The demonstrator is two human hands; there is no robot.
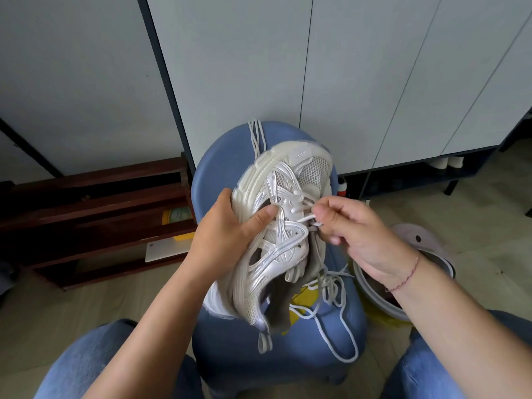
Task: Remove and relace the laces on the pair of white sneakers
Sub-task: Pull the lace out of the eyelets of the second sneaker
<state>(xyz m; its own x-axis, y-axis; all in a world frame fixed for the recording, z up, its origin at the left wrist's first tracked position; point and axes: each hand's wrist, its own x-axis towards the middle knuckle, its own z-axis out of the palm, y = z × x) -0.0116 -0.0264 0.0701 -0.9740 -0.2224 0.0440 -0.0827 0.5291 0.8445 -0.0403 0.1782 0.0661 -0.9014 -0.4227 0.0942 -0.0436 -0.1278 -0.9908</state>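
Note:
A white and silver sneaker (276, 234) is held up over a blue chair (218, 168), toe pointing away from me and sole turned left. My left hand (227, 226) grips its sole side, thumb across the upper. My right hand (348, 226) pinches the white lace (305, 218) at the eyelets in the middle of the shoe. The loose part of this lace (342, 326) trails down over the chair seat. A second white lace (256, 136) hangs over the chair's back. Part of another white shoe (213, 300) shows under the held one.
A dark wooden rack (95, 214) stands on the floor to the left, with a yellow item (177, 217) in it. A round white bin (423, 272) sits at the right. Grey cabinet doors (345, 82) rise behind the chair. My jeans-clad knees (95, 367) flank the chair.

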